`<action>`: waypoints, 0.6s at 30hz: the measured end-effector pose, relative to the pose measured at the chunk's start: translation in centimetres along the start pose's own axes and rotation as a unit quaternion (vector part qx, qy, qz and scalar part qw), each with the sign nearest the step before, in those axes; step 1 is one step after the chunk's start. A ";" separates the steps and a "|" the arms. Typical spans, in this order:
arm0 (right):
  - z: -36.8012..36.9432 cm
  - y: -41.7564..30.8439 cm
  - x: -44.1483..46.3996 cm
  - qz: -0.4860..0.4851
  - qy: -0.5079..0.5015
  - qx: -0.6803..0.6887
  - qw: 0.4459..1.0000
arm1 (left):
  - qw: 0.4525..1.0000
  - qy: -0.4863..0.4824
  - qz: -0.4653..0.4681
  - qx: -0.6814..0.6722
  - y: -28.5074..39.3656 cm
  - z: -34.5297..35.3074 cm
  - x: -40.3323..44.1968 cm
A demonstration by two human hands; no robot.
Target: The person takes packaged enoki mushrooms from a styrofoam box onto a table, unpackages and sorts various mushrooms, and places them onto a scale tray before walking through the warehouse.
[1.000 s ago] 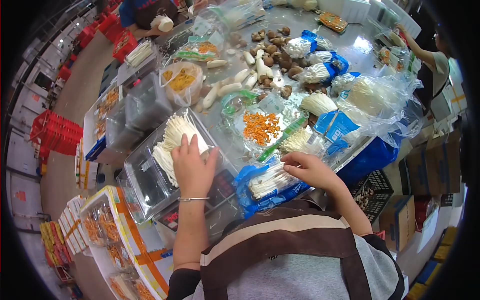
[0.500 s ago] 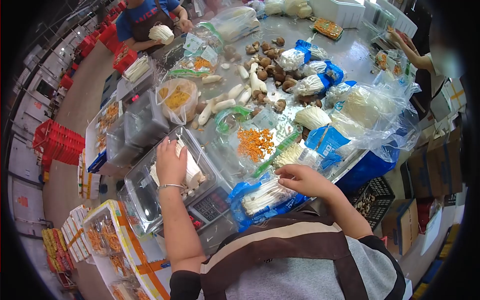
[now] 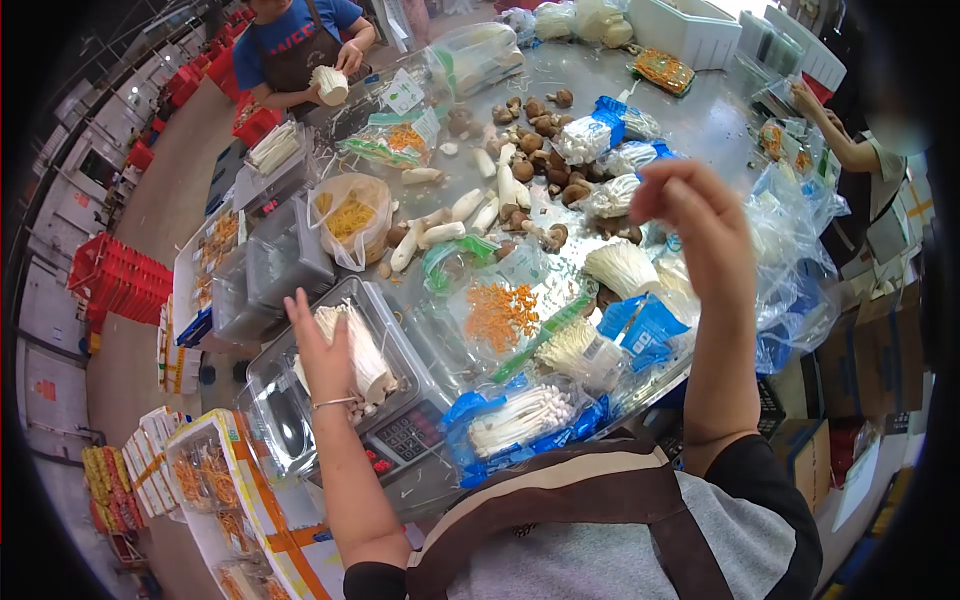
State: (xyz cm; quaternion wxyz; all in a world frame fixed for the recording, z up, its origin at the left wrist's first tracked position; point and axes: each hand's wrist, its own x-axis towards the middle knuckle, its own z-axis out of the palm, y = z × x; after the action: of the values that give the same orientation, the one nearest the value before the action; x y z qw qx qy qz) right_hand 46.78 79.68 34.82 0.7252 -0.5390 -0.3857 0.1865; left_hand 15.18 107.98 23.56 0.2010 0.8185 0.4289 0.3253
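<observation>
1 white mushroom bunch (image 3: 368,362) is already in the tray (image 3: 408,345), near left! Left hand (image 3: 327,362) over it, grip spread wide, no firm hold visible; right hand (image 3: 703,225) raised, loosely curled, contents unclear. Blue-bagged mushrooms (image 3: 520,418) remain on the surface (image 3: 712,125).

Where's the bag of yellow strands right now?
In the head view, the bag of yellow strands sits left of centre, beyond the left hand, beside stacked plastic containers.

Two hands (image 3: 325,355), one scale (image 3: 405,435), at least ten brown mushrooms (image 3: 523,170), partly overlapped.
</observation>
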 end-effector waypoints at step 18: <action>-3.8 31.9 17.3 0.125 -0.098 -0.709 0.688 | 0.930 0.266 -0.252 0.008 0.5 -9.8 -9.5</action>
State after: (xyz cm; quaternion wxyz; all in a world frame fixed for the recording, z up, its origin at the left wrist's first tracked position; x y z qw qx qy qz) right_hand 65.29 100.23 11.07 0.0554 -0.9142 -0.4014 -0.0015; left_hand 4.60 100.22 27.37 0.1485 0.5686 0.6616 0.4657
